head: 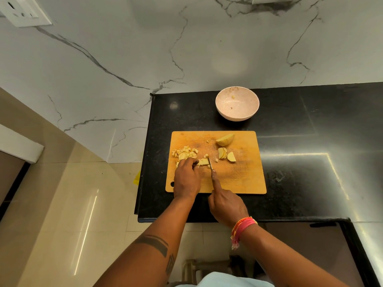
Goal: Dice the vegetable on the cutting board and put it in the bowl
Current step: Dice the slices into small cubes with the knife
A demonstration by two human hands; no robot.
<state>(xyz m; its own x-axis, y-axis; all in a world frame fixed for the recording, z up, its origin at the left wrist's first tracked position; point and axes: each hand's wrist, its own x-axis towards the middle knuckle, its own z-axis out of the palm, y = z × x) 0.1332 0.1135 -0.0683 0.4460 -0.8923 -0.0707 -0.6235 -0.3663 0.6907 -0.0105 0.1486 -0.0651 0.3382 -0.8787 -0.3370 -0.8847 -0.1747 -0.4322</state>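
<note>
- Wooden cutting board (pixel 238 179) lay at frame centre on a black speckled counter (pixel 300 162), its hanging hole at the lower-left corner.
- Vegetable pale yellow inside with tan skin, looked like potato; it sat in four lots on the board.
- Heap of small dice (pixel 185 152) at the board's left side, rough cubes, pale and moist-looking.
- Strip being cut (pixel 203 161) lay just right of the heap, flat and pale, under the left fingertips.
- Uncut wedge (pixel 225 139) near the board's upper edge, skin side showing, well apart from the dice.
- Cluster of thin slices (pixel 227 155) right of centre, half-moon shapes, skin rims visible, overlapping.
- Left hand (pixel 187 179) rested on the board, fingers curled down; its grip pinned the strip in place.
- Right hand (pixel 227 206) at the board's lower edge, grip closed around the knife (pixel 210 163) handle, forefinger stretched along the spine; blade tip stood at the strip's right end.
- Pink thread band on the right wrist.
- Bowl (pixel 237 103), pinkish-white, stood on the counter above the board, apart from it; only a scrap or two inside.
- White veined marble wall behind; beige floor tiles at lower left.
</note>
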